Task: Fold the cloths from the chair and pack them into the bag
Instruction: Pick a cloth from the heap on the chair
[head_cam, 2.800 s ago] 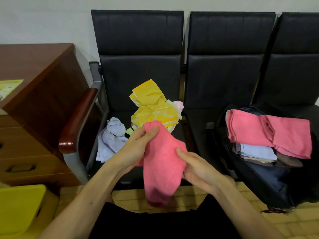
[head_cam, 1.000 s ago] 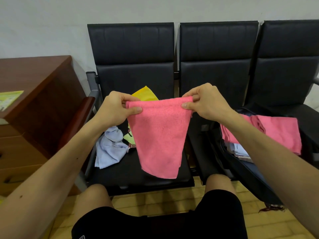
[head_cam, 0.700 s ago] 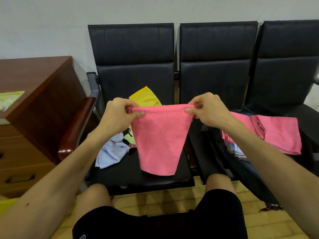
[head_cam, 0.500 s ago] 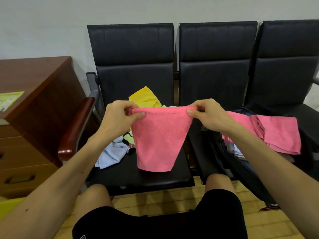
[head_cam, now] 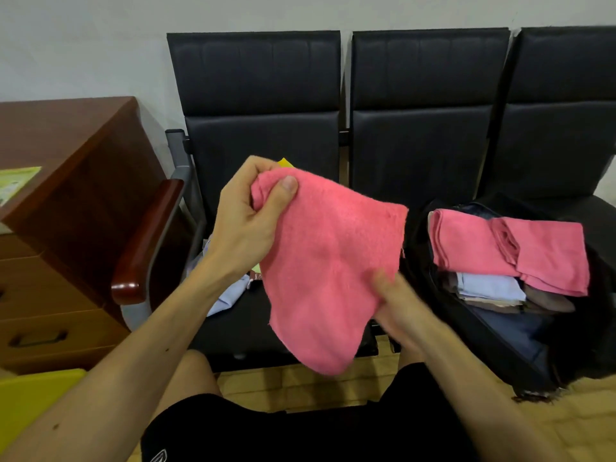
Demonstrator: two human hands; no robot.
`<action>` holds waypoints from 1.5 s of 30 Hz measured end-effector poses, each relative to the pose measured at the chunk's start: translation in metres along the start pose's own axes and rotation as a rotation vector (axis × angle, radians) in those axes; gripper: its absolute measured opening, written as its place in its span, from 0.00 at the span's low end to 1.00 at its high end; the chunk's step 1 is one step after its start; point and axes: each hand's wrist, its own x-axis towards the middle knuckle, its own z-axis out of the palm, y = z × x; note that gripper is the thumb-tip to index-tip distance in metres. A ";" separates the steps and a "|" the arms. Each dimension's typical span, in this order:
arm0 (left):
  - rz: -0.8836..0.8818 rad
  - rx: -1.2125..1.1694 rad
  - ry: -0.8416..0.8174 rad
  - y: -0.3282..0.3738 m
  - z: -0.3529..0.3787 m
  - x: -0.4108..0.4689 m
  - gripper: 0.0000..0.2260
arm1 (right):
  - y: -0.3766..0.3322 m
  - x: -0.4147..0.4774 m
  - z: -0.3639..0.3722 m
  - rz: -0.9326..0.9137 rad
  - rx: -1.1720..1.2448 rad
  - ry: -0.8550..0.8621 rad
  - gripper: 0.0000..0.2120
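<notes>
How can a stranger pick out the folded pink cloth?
Find the row of black chairs, then the open dark bag at its right. The folded pink cloth tops the stack inside; the other pink cloth hangs unfolded from the left hand.

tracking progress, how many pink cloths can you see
3 pink cloths: held cloth in left hand and right hand; left folded cloth and right folded cloth in the bag. More may be hidden.
</notes>
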 end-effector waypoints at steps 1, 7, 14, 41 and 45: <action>0.005 0.012 0.019 0.001 0.003 0.001 0.04 | 0.018 -0.007 0.004 0.063 -0.038 -0.009 0.37; -0.100 0.088 0.089 -0.016 0.004 0.005 0.06 | 0.040 -0.022 0.016 0.202 -0.008 -0.021 0.12; -0.507 0.040 0.220 -0.057 0.002 -0.013 0.08 | 0.019 -0.024 0.026 0.291 0.225 0.032 0.19; -1.191 -0.889 -0.288 -0.066 0.033 -0.102 0.12 | 0.004 -0.015 0.003 0.262 0.446 0.063 0.22; -1.109 -0.639 -0.299 -0.074 0.021 -0.097 0.15 | 0.016 -0.008 -0.016 0.276 -0.070 0.208 0.17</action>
